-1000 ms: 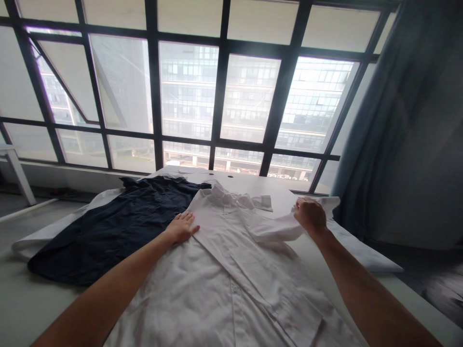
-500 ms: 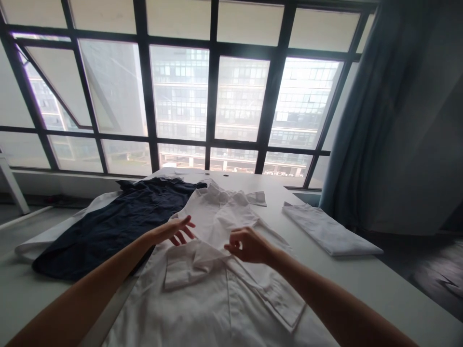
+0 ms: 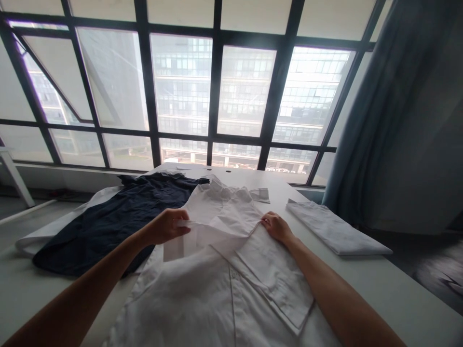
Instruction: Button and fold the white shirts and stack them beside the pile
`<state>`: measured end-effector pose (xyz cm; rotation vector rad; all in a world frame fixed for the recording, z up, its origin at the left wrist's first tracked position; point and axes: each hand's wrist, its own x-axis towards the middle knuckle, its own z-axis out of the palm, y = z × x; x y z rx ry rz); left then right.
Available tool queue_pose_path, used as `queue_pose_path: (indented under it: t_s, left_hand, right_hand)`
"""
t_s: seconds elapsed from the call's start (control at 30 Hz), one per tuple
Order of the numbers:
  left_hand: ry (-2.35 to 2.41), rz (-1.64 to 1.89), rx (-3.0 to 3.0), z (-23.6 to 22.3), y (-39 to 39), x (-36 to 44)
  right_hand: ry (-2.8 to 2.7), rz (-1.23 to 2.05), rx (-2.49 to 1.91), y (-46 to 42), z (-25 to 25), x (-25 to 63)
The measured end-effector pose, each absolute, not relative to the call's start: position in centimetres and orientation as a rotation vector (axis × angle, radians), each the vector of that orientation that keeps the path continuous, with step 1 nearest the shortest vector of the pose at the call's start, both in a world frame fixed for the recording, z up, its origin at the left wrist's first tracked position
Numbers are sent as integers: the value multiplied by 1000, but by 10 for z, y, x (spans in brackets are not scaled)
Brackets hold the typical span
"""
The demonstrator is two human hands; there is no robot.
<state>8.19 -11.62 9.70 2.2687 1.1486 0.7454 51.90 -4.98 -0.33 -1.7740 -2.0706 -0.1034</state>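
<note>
A white button-up shirt [image 3: 188,294] lies spread out in front of me, its collar toward the window and its button placket running down the middle. My left hand [image 3: 169,225] pinches a white sleeve end and holds it a little above the shirt's left side. At the shirt's right edge, the fingers of my right hand [image 3: 277,225] are closed on the cloth near the sleeve. Between the two hands the fabric stretches across the chest. The other sleeve [image 3: 278,270] slants down to the right across the body, cuff toward me.
To the left, a dark navy shirt [image 3: 108,226] lies over another white garment [image 3: 32,241]. A folded white cloth [image 3: 336,229] rests on the right of the white table [image 3: 376,289]. Behind are a large window [image 3: 238,91] and a grey-blue curtain [image 3: 358,130].
My left hand has gone from open to gripping the sleeve end. My right hand has moved right and away from me to the shirt's edge. The cloth between them is now stretched.
</note>
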Motion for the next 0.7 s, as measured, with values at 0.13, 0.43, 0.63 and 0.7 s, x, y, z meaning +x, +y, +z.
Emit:
queue_pose_path:
  t_s: [0.13, 0.43, 0.63, 0.7]
  left_hand:
    - [1006, 763, 2418, 129, -146, 72]
    - [688, -166, 2060, 112, -171, 95]
    - [1021, 181, 2493, 74, -133, 105]
    - [1124, 223, 2588, 63, -122, 104]
  right_hand:
    - [-2012, -61, -1836, -49, -3, 520]
    - [-1877, -82, -1878, -53, -3, 516]
    - [-1962, -280, -1861, -50, -2, 519]
    - [-1994, -334, -1875, -50, -2, 522]
